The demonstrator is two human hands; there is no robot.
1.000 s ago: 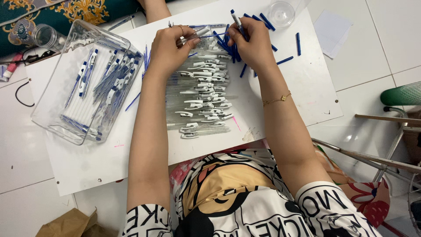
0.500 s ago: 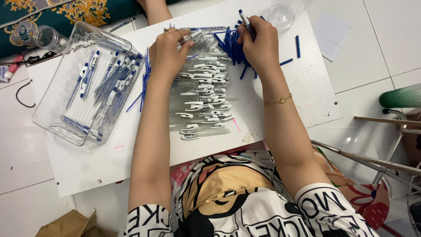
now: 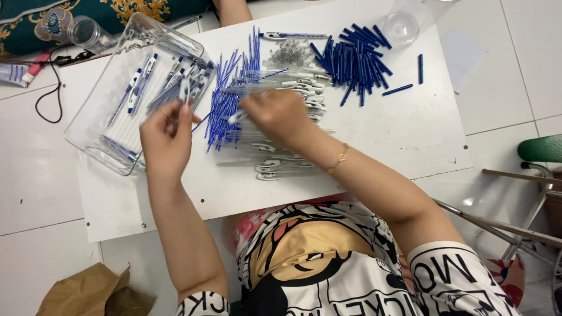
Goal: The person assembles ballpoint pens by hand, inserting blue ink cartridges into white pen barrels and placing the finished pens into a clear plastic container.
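One white-and-blue pen (image 3: 185, 90) pinched in left hand (image 3: 165, 136) fingers; right hand (image 3: 274, 115) fingers grasping blue refill (image 3: 234, 117).

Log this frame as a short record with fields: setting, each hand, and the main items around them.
Setting: white board used as a low table, seen from above
Left hand: holds an assembled pen over the clear plastic tray
Right hand: reaches across the pile of clear pen barrels, pinching something thin that I cannot identify
Refills: blue refills fanned out between tray and barrels
Caps: blue caps heaped at the far right
Springs: small grey heap at the far edge
Also: clear cup beside the caps
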